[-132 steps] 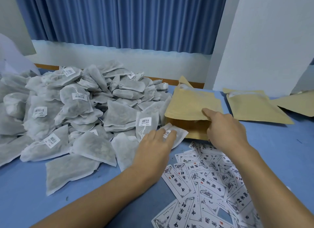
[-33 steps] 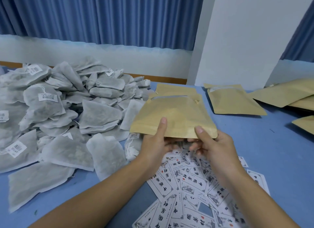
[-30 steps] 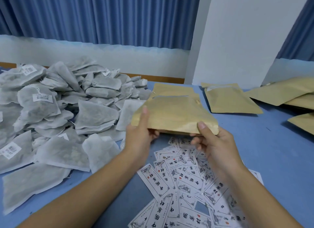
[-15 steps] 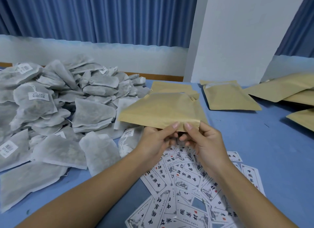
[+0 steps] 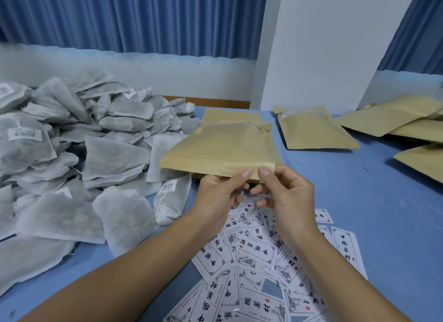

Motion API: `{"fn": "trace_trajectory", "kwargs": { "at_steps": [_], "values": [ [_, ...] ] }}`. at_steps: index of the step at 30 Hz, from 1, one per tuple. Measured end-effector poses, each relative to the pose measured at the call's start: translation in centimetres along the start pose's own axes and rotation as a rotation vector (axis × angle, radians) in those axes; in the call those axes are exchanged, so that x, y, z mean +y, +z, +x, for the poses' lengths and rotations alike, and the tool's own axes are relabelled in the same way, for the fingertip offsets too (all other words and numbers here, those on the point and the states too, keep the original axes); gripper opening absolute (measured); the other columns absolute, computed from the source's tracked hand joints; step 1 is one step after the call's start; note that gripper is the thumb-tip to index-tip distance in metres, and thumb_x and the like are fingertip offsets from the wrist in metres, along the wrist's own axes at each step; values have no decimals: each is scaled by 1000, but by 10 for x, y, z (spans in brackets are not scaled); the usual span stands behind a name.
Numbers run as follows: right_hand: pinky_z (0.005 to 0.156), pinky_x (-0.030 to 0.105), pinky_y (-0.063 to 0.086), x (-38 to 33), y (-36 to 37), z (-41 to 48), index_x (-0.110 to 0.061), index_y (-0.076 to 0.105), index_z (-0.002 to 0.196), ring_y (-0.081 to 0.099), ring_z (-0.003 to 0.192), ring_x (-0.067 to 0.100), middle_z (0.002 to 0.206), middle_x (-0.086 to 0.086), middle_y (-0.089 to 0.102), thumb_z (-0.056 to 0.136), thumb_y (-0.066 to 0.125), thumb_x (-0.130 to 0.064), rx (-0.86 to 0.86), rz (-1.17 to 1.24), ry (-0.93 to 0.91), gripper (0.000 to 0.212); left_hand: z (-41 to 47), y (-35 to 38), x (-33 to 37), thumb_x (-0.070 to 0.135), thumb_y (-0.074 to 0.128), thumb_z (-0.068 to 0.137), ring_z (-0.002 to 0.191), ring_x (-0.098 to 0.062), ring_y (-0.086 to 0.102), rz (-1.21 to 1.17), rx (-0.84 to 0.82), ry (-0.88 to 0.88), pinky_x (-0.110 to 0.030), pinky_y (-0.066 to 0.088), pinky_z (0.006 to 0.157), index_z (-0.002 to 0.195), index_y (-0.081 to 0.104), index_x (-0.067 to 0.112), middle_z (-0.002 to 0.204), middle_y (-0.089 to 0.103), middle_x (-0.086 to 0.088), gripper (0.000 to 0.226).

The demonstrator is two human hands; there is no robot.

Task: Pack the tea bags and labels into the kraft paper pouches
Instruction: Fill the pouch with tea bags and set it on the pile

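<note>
Surface: blue table top [image 5: 374, 201], matte, with a few small dark specks right of centre.

Room, left to right: pleated blue curtain [image 5: 143, 22] across the back. Pale wall band [image 5: 119, 69] under it. A wooden strip [image 5: 215, 102] at the table's far edge. White pillar [image 5: 323, 46] right of centre, with more curtain at the far right.

Left: a large loose heap of grey tea bags [image 5: 72, 141], several with white barcode tags, spilling to the near left edge. One tagged tea bag [image 5: 169, 201] lies at the heap's right fringe, just beside the left wrist.

Centre: the kraft pouch [image 5: 220, 149] is held above the table, flat, with its long near edge toward the camera.
- Left hand [image 5: 218, 197]: thumb on top of the near edge, fingers curled beneath, pinching the pouch.
- Right hand [image 5: 287, 194]: the same pinch, thumb on top and fingers curled under. The two thumbs are close together.

Obstructions:
- The held pouch covers the heap's right edge and most of a second pouch [image 5: 230, 116] lying behind it.
- Hands and forearms cover part of the labels [image 5: 259, 261], white printed slips fanned out and overlapping on the table below the hands.

Right: one filled pouch [image 5: 311, 132] lies flat with its mouth toward the wall. Farther right, several overlapping pouches [image 5: 395, 120] run off the frame edge.
</note>
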State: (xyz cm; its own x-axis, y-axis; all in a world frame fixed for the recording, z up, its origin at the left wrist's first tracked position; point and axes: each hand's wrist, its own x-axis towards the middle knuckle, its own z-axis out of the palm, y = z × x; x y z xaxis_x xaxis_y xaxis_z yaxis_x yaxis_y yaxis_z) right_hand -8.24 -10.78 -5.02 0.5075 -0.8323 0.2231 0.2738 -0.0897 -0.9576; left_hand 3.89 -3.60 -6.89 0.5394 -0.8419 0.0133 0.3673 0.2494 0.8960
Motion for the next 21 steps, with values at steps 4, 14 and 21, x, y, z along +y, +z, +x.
{"fn": "trace_trajectory", "kwargs": {
  "at_steps": [4,14,21],
  "values": [
    [48,24,52,-3,4,-5,-15,75,82,69,61,20,71,15,69,95,68,-16,37,55,-5,15,-5,6,0,23,78,85,69,-13,57,-16,-24,36,-29,38,60,94,75,8,79,65,-8,18],
    [48,26,49,2,9,-14,-13,73,84,64,55,24,66,15,66,96,67,-18,51,60,-7,14,-12,17,-2,24,79,84,59,-19,52,-13,52,38,-33,35,58,75,72,11,68,58,-9,17],
    [46,27,46,4,10,-16,-6,70,86,63,55,26,69,19,65,95,68,-20,73,51,16,17,-14,18,0,26,79,85,56,-20,46,0,141,31,-31,40,56,69,66,10,64,56,-7,26]
  ]
}}
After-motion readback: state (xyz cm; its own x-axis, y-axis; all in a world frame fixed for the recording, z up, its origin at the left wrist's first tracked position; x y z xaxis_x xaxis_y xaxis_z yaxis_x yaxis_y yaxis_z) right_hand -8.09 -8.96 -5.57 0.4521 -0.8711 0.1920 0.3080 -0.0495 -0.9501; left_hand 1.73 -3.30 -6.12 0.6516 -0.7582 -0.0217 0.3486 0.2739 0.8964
